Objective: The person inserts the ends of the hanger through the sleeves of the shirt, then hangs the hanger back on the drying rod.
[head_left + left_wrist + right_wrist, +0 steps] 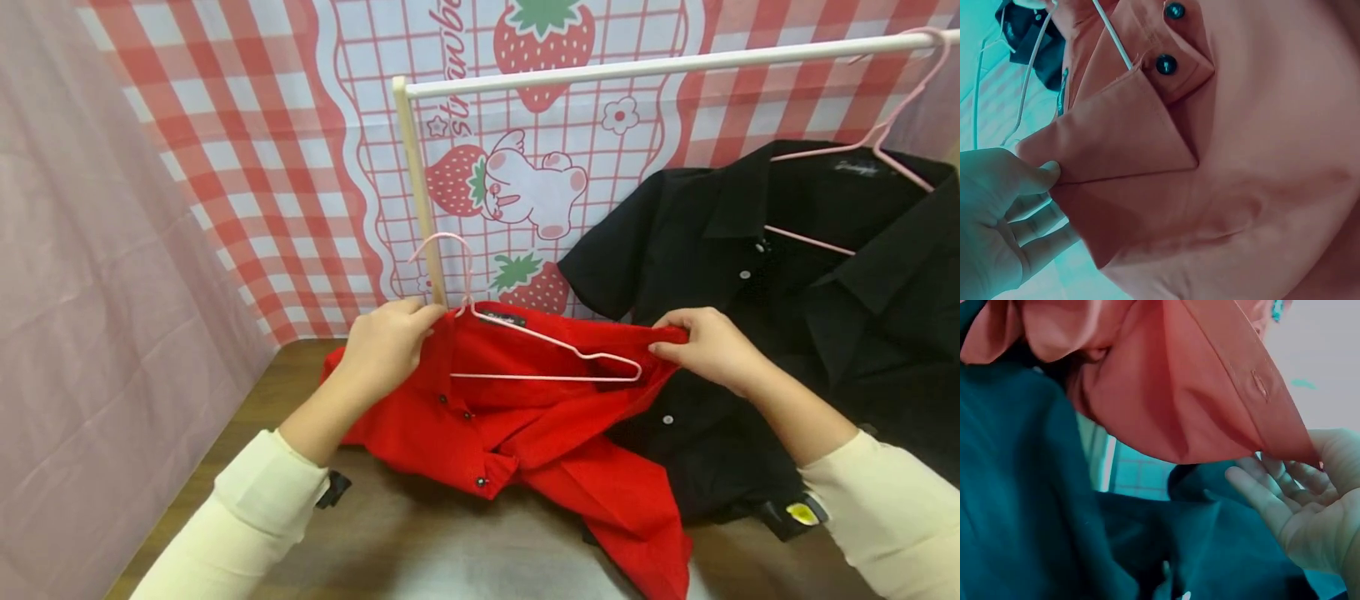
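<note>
A red button-up shirt (420,425) is held up between both hands over the table. My left hand (386,346) pinches it at the collar beside the hanger's neck; in the left wrist view the thumb lies on the collar (1110,137). At the other side, my right hand (708,350) pinches the shirt's edge, near a buttonhole strip (1259,381) in the right wrist view. A pink hanger (540,378) sits in the neck opening. Its left end is hidden under the cloth, while its right end shows uncovered inside the opened shirt.
A black shirt (697,250) on another pink hanger (888,125) hangs at right from a white rail (637,68). The rail's wooden post (416,183) stands behind the red shirt. Pink curtain (135,275) borders the wooden table (247,450) at left.
</note>
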### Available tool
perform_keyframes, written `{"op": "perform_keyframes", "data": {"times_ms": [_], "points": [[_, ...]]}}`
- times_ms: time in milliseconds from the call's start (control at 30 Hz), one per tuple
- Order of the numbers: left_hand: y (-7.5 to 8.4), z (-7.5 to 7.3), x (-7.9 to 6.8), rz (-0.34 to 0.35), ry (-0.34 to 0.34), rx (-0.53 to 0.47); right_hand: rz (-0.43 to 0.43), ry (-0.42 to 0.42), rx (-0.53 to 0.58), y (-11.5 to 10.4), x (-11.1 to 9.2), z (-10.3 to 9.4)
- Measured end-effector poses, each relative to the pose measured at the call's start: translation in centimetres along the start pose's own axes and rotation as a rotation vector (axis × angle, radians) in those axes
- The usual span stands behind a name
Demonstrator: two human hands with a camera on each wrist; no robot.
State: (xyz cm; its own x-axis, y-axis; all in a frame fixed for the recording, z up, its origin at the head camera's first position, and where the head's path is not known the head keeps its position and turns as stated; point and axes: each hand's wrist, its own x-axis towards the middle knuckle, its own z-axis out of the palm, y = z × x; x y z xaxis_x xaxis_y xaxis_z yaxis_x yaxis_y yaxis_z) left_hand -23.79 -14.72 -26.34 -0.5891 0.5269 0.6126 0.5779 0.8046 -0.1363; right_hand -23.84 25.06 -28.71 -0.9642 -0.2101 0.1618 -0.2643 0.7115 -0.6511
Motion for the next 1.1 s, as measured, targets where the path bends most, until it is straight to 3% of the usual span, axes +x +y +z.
{"op": "perform_keyframes", "data": {"times_ms": [200,333,600,767,900,967,1100], "points": [[0.2,0.6,-0.5,0.054,0.000,0.139,-0.014,-0.006,0.128,-2.1,-1.1,-0.6],[0.4,1.0,-0.7,0.073,-0.013,0.199,-0.052,0.006,0.124,-3.9,-1.7,-0.6],[1.1,1.8,-0.8,0.098,-0.058,0.241,-0.160,0.016,0.092,-6.8,-2.3,-0.4],[1.2,2.0,-0.6,0.096,-0.023,0.248,-0.228,0.026,0.083,-8.4,-2.9,0.0],[1.2,1.8,-0.3,0.049,0.017,0.222,-0.312,-0.001,0.083,-9.4,-3.3,0.9],[1.2,1.6,-0.2,0.020,0.040,0.199,-0.366,-0.003,0.043,-9.7,-3.3,1.6],[1.5,1.4,0.4,-0.024,0.083,0.152,-0.521,0.067,-0.155,-10.1,-2.7,3.0]]}}
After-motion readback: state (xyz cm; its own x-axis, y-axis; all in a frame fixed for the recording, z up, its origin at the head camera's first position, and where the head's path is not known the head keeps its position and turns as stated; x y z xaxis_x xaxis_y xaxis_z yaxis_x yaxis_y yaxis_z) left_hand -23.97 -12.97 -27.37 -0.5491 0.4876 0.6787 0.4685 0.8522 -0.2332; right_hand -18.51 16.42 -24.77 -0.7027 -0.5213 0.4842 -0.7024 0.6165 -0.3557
